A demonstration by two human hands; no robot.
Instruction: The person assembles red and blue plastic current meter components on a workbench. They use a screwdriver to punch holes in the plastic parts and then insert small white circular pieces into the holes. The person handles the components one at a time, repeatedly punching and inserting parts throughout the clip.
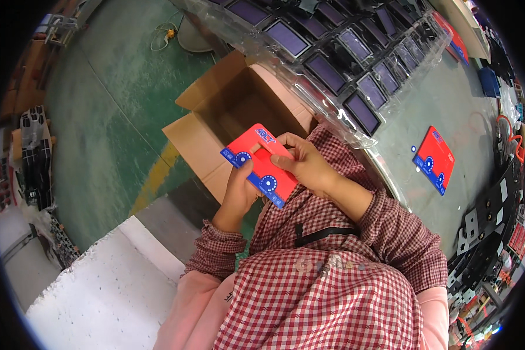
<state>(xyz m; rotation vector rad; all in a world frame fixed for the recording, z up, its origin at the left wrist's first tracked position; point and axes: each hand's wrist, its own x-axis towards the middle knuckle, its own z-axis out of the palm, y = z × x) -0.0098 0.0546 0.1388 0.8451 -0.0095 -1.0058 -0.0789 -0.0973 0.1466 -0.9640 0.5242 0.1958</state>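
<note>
Our left hand [239, 191] and right hand [312, 165] both grip one red-and-blue card [257, 165], off the bench's [402, 169] left edge, before an open carton [199, 156]. Handling seems unfinished: a second card [435, 154] lies on the bench inward from that edge, untouched.

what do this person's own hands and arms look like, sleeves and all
The left hand and right hand wear no gloves. The left checked sleeve and right checked sleeve have a small dark-red and pale pattern, with snug, gathered-looking cuffs ending short of the wrists. Plain pink fabric shows on the upper arms beyond the checked part.
</note>
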